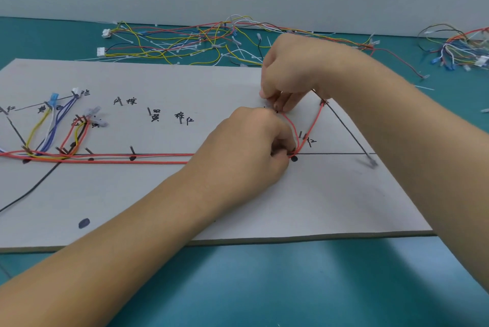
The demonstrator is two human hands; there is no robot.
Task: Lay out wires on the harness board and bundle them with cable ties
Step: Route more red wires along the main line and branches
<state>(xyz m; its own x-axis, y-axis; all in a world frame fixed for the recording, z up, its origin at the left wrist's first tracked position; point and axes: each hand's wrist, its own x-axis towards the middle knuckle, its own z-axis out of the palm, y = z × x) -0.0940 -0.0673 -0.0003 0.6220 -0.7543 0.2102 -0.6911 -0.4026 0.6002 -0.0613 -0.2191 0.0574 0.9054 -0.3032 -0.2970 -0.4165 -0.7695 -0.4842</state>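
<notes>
Both hands were working over at the board's 3 o'clock side. The left hand (248, 146) was curled into a loose fist, thumb and fingers clamped on the red wire (148, 162) right where it bent around a black dot. The right hand (291, 70) sat just above at 12 o'clock from it, fingertips pinched together on what looked like that wire's end, though it was hard to make out. The wire ran along the harness board (132, 194) from 9 o'clock, where yellow, white and blue wires (50, 128) were already routed. A loose wire pile (185, 41) with cable ties (182, 47) lay past the board at 12 o'clock, and another wire bundle (460, 48) sat at 2 o'clock.
</notes>
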